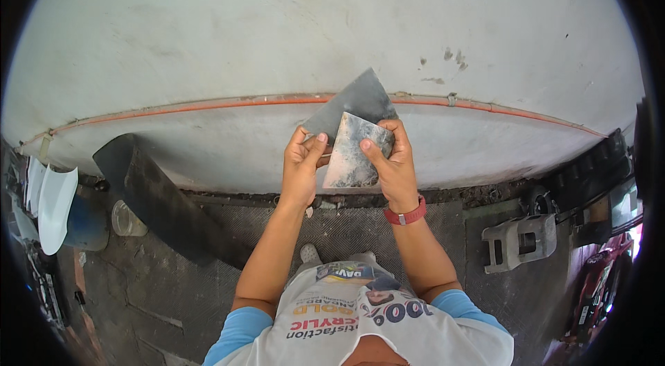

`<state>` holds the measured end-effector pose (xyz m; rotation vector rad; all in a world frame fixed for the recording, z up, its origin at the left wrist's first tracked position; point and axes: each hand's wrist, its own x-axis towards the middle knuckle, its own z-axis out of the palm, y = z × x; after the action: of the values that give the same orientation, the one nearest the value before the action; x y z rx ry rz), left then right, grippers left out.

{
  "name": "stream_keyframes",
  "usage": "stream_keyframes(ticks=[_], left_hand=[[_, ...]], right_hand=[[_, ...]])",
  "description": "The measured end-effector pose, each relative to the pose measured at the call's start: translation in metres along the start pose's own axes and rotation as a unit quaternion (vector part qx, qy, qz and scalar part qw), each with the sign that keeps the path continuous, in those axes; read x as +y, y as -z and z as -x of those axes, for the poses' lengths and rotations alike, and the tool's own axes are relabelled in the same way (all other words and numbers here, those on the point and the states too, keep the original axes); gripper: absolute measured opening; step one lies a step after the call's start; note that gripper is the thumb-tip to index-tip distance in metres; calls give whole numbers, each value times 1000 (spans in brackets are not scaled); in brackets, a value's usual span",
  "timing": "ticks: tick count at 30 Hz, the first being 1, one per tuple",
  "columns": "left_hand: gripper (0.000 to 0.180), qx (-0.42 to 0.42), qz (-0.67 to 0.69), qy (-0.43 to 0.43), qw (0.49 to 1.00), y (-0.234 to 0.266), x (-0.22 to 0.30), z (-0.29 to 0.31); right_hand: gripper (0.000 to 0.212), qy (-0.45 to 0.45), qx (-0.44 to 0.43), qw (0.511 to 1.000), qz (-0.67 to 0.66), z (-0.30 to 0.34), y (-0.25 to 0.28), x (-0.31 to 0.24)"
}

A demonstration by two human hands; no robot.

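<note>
In front of the wall, a dark grey sheet point(361, 101), which looks like sandpaper, is held up with one corner pointing upward. My left hand point(303, 164) pinches its left side between thumb and fingers. Overlapping its front is a smaller piece of sandpaper point(352, 158), mottled with white dust and black patches. My right hand point(393, 166) grips this piece, thumb pressed on its face, fingers curled behind and partly hidden. Whether the two pieces are joined cannot be made out. A red wristband circles my right wrist.
An orange pipe point(208, 105) runs along the pale wall. At left lean a curved black panel point(163, 200) and a white panel point(57, 208), near a blue drum point(89, 220) and a clear tub point(129, 218). A grey stool point(519, 243) stands at right, beside dark car parts.
</note>
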<state>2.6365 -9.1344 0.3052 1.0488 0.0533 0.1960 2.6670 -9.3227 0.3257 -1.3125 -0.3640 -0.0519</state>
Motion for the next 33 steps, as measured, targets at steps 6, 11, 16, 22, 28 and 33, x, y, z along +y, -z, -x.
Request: stream_keyframes(ticks=[6,11,16,22,28,33], left_hand=[[34,25,98,100,990,-33,-34,41],[37,18,-41,100,994,-43,-78,64],[34,86,-113,26,990,-45,-55,64],[48,173,-164,-231,943,-24,69,-11],[54,131,-196,-333,913,-70,172,-91],[53,149,-269,-348,885,-60,189,-131]], right_hand=[[32,27,102,992,67,17,33,8],[29,71,132,982,112,25,48,0],[36,140,269,951,64,-7,96,7],[52,174,179,966,-68,-35,68,-89],[45,250,59,964,63,-78,1,-132],[38,302,71,937,161,-151,-54,-147]])
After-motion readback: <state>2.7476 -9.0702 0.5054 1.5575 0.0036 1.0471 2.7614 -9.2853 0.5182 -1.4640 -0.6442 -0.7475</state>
